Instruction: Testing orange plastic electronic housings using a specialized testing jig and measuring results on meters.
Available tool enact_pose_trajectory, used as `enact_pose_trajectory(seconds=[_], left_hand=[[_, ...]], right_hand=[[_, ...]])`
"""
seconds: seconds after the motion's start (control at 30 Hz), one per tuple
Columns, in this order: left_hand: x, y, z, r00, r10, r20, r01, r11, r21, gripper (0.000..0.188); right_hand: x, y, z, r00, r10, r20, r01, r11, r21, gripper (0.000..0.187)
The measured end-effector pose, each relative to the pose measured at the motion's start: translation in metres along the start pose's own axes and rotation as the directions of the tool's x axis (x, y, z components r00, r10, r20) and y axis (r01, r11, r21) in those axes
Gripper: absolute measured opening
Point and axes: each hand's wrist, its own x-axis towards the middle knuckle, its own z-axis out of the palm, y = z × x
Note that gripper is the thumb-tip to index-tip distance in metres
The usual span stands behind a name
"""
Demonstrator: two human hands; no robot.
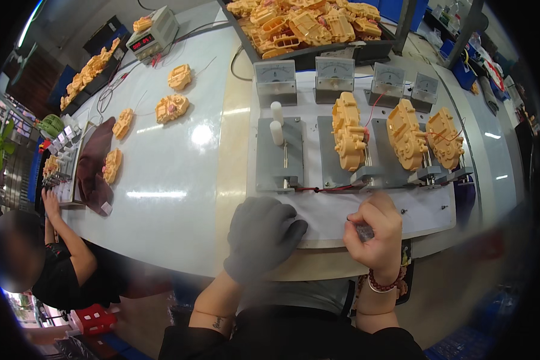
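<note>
My left hand [261, 237], in a dark grey glove, hangs over the table's near edge with its fingers curled under; its palm is hidden. My bare right hand [378, 231] is curled right of it, thumb and fingertips drawn together; a dark grey patch shows inside the curl, and I cannot make out what they hold. Beyond the left hand lies a grey test plate [270, 162] with two white posts [276, 129] and metal pins. Ahead of the right hand, a yellow plastic gear housing [348, 135] sits on another fixture, its lower end at a metal clamp block [366, 175].
Two more housings [407, 135] [444, 138] sit on fixtures to the right. Several panel meters [275, 81] stand behind. A black bin [318, 51] of housings fills the back. Left are loose housings [172, 108], a power supply [153, 36] and a co-worker's arm [69, 240].
</note>
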Motion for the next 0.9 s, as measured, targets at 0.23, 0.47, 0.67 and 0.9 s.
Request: enact_pose_trajectory(seconds=[0.23, 0.47, 0.67, 0.9], left_hand=[[-0.007, 0.008, -0.009, 0.997, 0.02, 0.079, -0.031, 0.989, 0.141, 0.013], [-0.01, 0.007, -0.008, 0.987, 0.16, 0.003, -0.159, 0.981, 0.11, 0.014], [-0.006, 0.009, -0.011, 0.977, 0.209, -0.038, -0.203, 0.972, 0.122, 0.012], [-0.01, 0.007, -0.008, 0.984, 0.168, -0.052, -0.165, 0.984, 0.063, 0.012]], right_hand=[[-0.004, -0.005, -0.005, 1.0, -0.029, 0.005, 0.029, 1.0, -0.001, 0.01], [-0.012, -0.005, -0.005, 1.0, 0.011, -0.011, -0.011, 1.0, 0.017, 0.008], [-0.011, -0.005, -0.005, 1.0, 0.009, -0.03, -0.009, 1.0, 0.01, 0.008], [-0.013, 0.0, -0.004, 1.0, 0.019, 0.001, -0.019, 1.0, 0.022, 0.007]])
